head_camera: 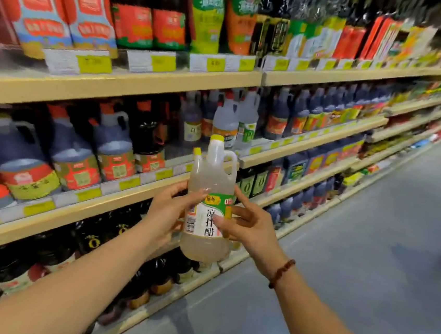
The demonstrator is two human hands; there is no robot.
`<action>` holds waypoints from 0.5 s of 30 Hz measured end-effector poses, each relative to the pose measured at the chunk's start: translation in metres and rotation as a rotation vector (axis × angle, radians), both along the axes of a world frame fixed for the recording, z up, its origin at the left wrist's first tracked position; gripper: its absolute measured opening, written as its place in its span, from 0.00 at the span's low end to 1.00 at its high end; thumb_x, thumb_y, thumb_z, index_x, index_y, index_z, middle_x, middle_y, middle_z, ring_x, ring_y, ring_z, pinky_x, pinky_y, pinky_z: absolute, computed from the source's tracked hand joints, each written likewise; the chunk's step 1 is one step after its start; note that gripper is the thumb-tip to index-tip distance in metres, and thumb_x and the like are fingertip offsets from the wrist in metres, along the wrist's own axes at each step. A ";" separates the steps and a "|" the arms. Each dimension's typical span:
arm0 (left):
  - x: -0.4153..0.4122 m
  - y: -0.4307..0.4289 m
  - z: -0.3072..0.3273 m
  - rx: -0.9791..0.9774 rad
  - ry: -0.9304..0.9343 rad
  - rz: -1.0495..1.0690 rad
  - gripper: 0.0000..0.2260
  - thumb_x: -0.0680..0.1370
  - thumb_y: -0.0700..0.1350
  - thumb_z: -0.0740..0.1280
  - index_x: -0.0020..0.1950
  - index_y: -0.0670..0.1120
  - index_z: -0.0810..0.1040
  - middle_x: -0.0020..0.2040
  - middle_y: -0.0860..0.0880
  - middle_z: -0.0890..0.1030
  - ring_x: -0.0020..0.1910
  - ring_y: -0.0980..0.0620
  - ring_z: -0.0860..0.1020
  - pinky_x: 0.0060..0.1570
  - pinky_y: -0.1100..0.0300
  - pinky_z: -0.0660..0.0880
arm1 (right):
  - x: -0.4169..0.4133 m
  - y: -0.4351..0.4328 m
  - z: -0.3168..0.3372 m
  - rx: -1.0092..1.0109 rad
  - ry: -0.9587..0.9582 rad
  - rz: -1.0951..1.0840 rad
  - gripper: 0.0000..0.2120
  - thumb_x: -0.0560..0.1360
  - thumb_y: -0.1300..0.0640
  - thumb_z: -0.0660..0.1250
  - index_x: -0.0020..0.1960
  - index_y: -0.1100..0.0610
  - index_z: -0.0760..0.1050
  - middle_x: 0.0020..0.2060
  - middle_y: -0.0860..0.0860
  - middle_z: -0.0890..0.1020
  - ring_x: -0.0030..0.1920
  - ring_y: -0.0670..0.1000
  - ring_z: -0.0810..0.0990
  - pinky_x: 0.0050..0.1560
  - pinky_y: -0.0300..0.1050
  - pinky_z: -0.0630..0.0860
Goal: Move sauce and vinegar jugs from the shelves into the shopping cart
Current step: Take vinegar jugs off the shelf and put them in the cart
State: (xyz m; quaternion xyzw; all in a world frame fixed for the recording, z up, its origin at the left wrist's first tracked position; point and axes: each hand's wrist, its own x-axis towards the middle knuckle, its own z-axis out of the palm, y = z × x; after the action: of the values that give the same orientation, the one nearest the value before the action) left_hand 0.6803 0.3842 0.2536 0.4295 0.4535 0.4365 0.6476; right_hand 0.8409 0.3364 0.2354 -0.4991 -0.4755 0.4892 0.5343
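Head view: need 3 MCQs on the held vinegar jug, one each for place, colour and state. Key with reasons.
1. Where is the vinegar jug?
A) standing on a shelf
B) held up in front of the shelves
C) lying flat on a shelf

2. What colour is its cap?
A) yellow
B) red
C) black

3. How is it held?
A) one hand, by the handle
B) one hand, tilted
C) both hands, upright

Key:
1 B: it rests on no shelf and hangs in the hands in front of them.
2 A: the cap on the neck is yellow.
3 C: the left hand and right hand grip its sides, and the neck points up.
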 end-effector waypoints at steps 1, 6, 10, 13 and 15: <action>0.012 0.009 0.000 -0.002 -0.013 -0.014 0.14 0.70 0.45 0.73 0.55 0.46 0.80 0.43 0.47 0.86 0.36 0.51 0.84 0.28 0.64 0.75 | 0.011 0.006 0.000 -0.008 0.008 -0.027 0.35 0.67 0.65 0.75 0.67 0.43 0.67 0.46 0.45 0.85 0.45 0.48 0.85 0.41 0.43 0.81; 0.069 0.069 -0.004 -0.009 -0.065 -0.100 0.11 0.72 0.42 0.72 0.53 0.44 0.80 0.41 0.46 0.86 0.35 0.51 0.84 0.28 0.64 0.76 | 0.061 0.052 -0.001 -0.011 0.007 -0.099 0.36 0.67 0.65 0.75 0.69 0.46 0.66 0.43 0.44 0.86 0.44 0.48 0.85 0.40 0.42 0.81; 0.113 0.130 -0.009 -0.040 -0.105 -0.105 0.18 0.70 0.41 0.74 0.58 0.43 0.77 0.43 0.43 0.86 0.37 0.47 0.84 0.29 0.59 0.78 | 0.100 0.102 0.000 -0.013 0.002 -0.140 0.33 0.67 0.66 0.74 0.65 0.43 0.68 0.42 0.46 0.86 0.45 0.49 0.85 0.41 0.43 0.81; 0.143 0.167 -0.012 -0.023 -0.062 -0.130 0.20 0.68 0.43 0.75 0.58 0.42 0.77 0.45 0.43 0.86 0.38 0.47 0.85 0.31 0.59 0.78 | 0.128 0.134 0.001 -0.025 0.005 -0.163 0.30 0.68 0.67 0.73 0.60 0.40 0.70 0.41 0.45 0.86 0.43 0.48 0.85 0.40 0.41 0.81; 0.167 0.195 -0.016 -0.013 -0.043 -0.148 0.16 0.69 0.44 0.75 0.54 0.42 0.79 0.44 0.43 0.86 0.36 0.48 0.84 0.30 0.61 0.77 | 0.151 0.158 0.000 -0.030 0.000 -0.169 0.30 0.68 0.68 0.72 0.61 0.42 0.70 0.42 0.46 0.86 0.44 0.48 0.85 0.39 0.40 0.80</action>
State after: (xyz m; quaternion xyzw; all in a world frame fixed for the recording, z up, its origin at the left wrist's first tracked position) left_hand 0.8472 0.5790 0.2371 0.4483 0.4094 0.3936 0.6903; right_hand 0.9920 0.4945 0.2355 -0.5454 -0.4245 0.4492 0.5661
